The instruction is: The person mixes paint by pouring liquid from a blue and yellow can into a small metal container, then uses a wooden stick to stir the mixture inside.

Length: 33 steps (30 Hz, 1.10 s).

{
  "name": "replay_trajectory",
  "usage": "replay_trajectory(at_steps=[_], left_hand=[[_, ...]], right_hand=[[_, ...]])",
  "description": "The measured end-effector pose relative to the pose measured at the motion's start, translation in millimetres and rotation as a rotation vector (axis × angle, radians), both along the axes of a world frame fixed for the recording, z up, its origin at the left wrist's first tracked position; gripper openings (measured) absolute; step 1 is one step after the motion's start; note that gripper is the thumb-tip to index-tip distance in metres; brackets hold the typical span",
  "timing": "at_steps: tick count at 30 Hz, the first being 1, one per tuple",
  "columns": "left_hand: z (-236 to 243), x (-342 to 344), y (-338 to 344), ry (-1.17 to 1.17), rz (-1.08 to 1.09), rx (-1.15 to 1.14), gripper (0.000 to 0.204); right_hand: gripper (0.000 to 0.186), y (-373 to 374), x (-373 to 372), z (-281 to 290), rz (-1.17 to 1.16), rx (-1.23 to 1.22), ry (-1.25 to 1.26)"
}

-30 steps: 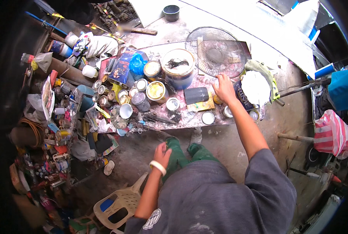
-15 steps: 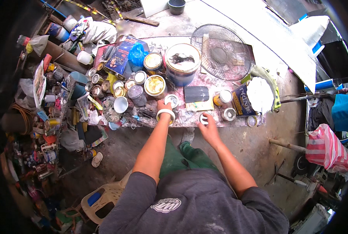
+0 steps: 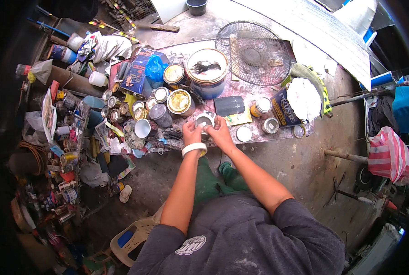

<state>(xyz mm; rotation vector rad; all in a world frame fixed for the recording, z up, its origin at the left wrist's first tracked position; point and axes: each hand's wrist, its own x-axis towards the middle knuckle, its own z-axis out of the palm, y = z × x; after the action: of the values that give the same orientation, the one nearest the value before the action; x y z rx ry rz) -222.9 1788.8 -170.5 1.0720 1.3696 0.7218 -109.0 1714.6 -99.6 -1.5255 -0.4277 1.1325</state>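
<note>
Right hand (image 3: 221,136), off the white-topped tin (image 3: 244,134), now beside left hand (image 3: 192,134), both hands half-closed on 1 small can (image 3: 205,117).

A cluttered workshop, and one for paint by its look. The worktop (image 3: 258,134) is blotched with colour and crowded with cans (image 3: 180,101), several with stained lids, beside a large smeared pail (image 3: 207,73). More tins (image 3: 69,159) crowd the left side near a coiled cable (image 3: 37,149) and thick pipe (image 3: 78,85); the bare floor (image 3: 287,169) is stained.
</note>
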Motion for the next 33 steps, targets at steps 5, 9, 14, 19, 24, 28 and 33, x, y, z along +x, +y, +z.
replay_trajectory(at_steps=[5,9,14,19,24,28,33], left_hand=[[91.2,-1.9,-28.0,-0.277,-0.377,-0.232,0.086],[99.4,-2.4,-54.3,-0.426,-0.370,-0.136,0.083],[103.8,4.1,-81.4,-0.298,-0.371,-0.188,0.080],[84.0,8.3,-98.2,-0.225,-0.437,-0.223,0.081],[75.2,40.7,-92.9,-0.088,-0.461,-0.367,0.084],[40.0,89.2,-89.8,-0.176,-0.643,-0.136,0.089],[29.8,145.8,-82.3,-0.116,-0.679,-0.239,0.087]], right_hand=[[0.072,-47.7,24.2,8.4,0.091,0.105,0.182],[0.070,-75.8,23.3,26.3,0.128,0.147,0.191],[0.071,-101.1,21.2,33.5,0.063,0.101,0.226],[0.081,-125.0,25.3,21.2,0.026,0.132,0.340],[0.087,-157.5,46.1,17.3,-0.126,-0.059,0.260],[0.089,-185.9,77.6,-9.4,-0.407,-0.045,0.391],[0.098,-177.4,108.8,-64.1,-0.436,-0.438,-0.782]])
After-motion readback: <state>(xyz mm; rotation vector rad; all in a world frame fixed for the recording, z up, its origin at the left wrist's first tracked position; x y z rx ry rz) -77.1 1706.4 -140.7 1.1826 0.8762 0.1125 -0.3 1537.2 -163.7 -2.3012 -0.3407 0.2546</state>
